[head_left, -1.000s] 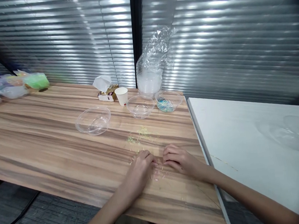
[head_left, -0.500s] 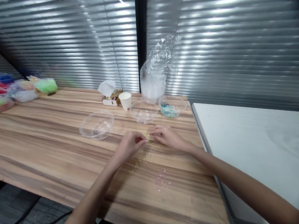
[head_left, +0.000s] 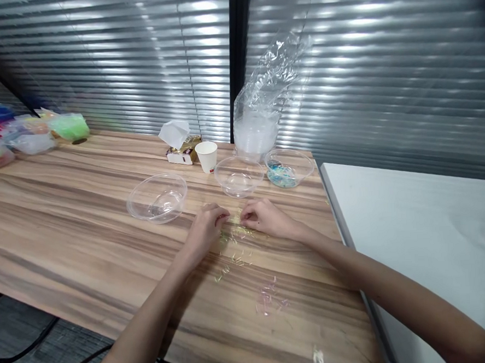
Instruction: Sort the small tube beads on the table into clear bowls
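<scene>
My left hand [head_left: 207, 223] is closed, thumb and fingertips pinched together beside a loose scatter of small yellow-green pieces [head_left: 238, 232]. Just across from it, my right hand [head_left: 261, 217] is closed in a similar way over the far side of the same scatter. Whatever the fingertips hold is too small to name. Closer to me lie a few more thin yellowish bits [head_left: 223, 272] and a small group of pink pieces [head_left: 270, 300]. Beyond the hands stand two clear bowls, a left bowl [head_left: 139, 209] and a middle bowl [head_left: 239, 188].
A clear bowl with blue pieces [head_left: 282, 174] stands at the back right, before stacked bowls in a plastic bag [head_left: 256, 131]. A paper cup [head_left: 207, 157] and tissue pack [head_left: 182, 152] sit behind. Coloured bags [head_left: 69, 126] lie far left; a white table [head_left: 417, 220] adjoins the right edge.
My hands have drawn slightly apart, uncovering more of the yellow-green pieces between and below them. The view has shifted a little.
</scene>
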The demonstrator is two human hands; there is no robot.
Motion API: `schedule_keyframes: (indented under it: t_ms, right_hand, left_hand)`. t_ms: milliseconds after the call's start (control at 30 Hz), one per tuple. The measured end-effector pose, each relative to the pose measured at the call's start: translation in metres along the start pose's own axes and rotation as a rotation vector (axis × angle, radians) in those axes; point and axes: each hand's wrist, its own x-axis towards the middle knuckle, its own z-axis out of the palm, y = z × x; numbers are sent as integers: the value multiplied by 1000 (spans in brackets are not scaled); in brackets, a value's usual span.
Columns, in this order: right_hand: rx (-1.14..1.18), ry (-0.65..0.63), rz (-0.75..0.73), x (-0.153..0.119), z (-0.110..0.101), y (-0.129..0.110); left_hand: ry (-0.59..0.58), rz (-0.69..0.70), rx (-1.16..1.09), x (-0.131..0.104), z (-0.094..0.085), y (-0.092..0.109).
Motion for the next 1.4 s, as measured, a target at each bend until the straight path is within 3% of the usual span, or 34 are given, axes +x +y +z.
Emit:
schedule_keyframes:
  t_ms: [100, 267, 433, 600, 767, 867, 967, 1067, 1233, 1400]
  right_hand:
    - [-14, -6, 12, 1, -2, -5]
    - [-75, -6, -8, 2, 1, 1]
    - [-102, 61, -46, -11, 2, 6]
    - [-35, 94, -51, -55, -4, -12]
    - [34, -9, -92, -113, 0, -25]
    - [102, -48, -79, -131, 1, -31]
    - [105, -73, -37, -130, -3, -31]
    - [35, 4, -42, -115, -6, -24]
    - [-29, 56, -126, -88, -2, -7]
    - [-26, 80, -148, -79, 3, 3]
  left_hand:
    - [1, -27, -55, -1, -3, 3]
    - [-108, -41, -163, -7, 0, 17]
    - [-161, 1, -59, -13, 8, 22]
    - [-175, 25, -2, -14, 10, 24]
    - [-224, 70, 46, -14, 12, 27]
    - [-241, 88, 55, -13, 14, 28]
    - [-239, 121, 81, -12, 15, 28]
    - [-242, 178, 27, -15, 17, 32]
    - [-404, 395, -238, -32, 25, 50]
    - [-469, 476, -253, -44, 27, 64]
